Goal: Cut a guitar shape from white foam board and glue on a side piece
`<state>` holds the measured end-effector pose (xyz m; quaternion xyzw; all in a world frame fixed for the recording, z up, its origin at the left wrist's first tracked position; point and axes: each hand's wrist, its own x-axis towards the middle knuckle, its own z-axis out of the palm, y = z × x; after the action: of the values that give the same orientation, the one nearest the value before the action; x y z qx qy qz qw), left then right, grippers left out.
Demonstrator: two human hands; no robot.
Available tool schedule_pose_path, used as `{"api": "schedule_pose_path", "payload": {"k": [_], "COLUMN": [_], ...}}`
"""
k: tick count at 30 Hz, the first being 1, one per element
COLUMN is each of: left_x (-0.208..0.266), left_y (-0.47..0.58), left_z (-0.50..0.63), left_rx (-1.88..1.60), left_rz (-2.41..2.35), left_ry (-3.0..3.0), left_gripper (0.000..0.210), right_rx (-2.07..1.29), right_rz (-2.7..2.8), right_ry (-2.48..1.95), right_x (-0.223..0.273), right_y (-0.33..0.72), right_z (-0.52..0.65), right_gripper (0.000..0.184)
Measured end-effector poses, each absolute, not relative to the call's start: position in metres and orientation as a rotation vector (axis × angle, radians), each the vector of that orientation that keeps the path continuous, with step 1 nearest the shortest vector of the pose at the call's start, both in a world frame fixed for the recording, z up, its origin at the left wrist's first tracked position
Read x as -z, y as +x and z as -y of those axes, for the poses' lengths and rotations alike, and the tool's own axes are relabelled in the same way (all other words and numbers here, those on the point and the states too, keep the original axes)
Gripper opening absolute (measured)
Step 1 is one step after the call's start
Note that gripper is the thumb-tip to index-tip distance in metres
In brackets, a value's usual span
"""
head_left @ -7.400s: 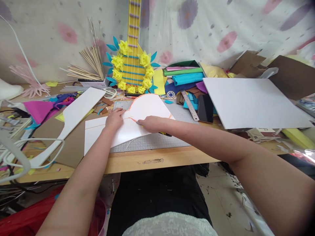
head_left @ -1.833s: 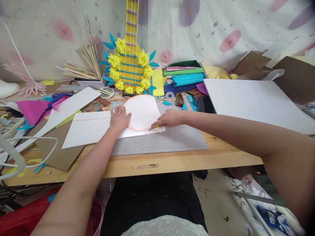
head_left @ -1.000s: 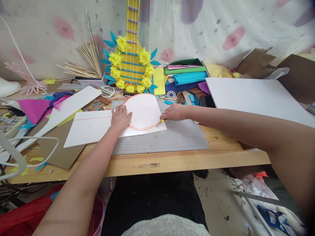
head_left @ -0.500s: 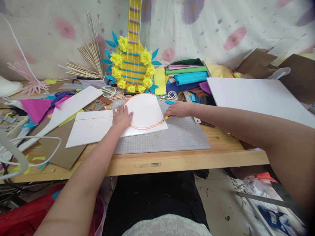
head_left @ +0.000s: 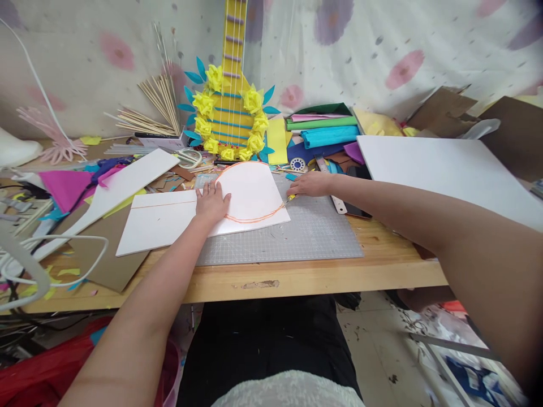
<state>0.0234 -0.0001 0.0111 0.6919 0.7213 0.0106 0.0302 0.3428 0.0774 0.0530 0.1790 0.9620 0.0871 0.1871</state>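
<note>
A white foam board [head_left: 250, 189] with an orange curved outline drawn on it lies partly on a grey cutting mat [head_left: 314, 237]. Its upper right side is cut along a curve. My left hand [head_left: 212, 202] presses flat on the board near its middle, fingers spread. My right hand [head_left: 311, 185] is closed around a small yellow craft knife [head_left: 291, 198], its blade pointing at the board's right edge near the orange line. A metal ruler [head_left: 338, 203] lies partly under my right forearm.
Behind the mat stands a yellow guitar-shaped craft [head_left: 232, 116] with paper flowers. Wooden sticks [head_left: 159, 104] fan out to its left. Another white board [head_left: 432, 164] lies at right, a white cut-out [head_left: 114, 195] at left. Rolled coloured paper [head_left: 328, 135] sits at the back.
My right hand with the craft knife has shifted slightly right and up, away from the board's edge. My left hand stays pressed on the board. The camera view has shifted slightly.
</note>
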Motion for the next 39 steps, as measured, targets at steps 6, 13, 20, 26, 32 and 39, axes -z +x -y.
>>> {"api": "schedule_pose_path", "payload": {"k": [6,13,20,26,32,39], "left_x": [-0.011,-0.010,-0.010,-0.015,-0.027,-0.051], "left_y": [0.023,0.025,0.022,0.016,0.012,0.027], "left_z": [0.001,0.001,-0.002,-0.002,0.004,0.005], "left_rx": [-0.022,-0.050,-0.212,-0.351,-0.581,-0.703], "left_rz": [-2.114,-2.157,-2.153,-2.067,-1.867,-1.633], "left_ry": [2.226,2.259,2.293,2.404,2.621,2.792], "left_gripper": [0.066,0.066,0.063,0.060,0.060,0.064], "right_rx": [-0.298,-0.334,-0.392,-0.190,-0.078,0.207], "right_rz": [-2.589,-2.663,-2.585,-2.434,-2.499,-2.849], "right_ry": [0.732,0.842,1.242,1.582,1.831,1.966], "right_x": [-0.063,-0.065,-0.059,-0.042,-0.053,-0.097], "right_y": [0.379,0.390,0.372,0.337,0.328,0.282], "right_z": [-0.085,-0.074,-0.054,-0.036,-0.040,-0.055], "right_gripper": [0.025,0.030,0.044,0.051,0.049,0.048]}}
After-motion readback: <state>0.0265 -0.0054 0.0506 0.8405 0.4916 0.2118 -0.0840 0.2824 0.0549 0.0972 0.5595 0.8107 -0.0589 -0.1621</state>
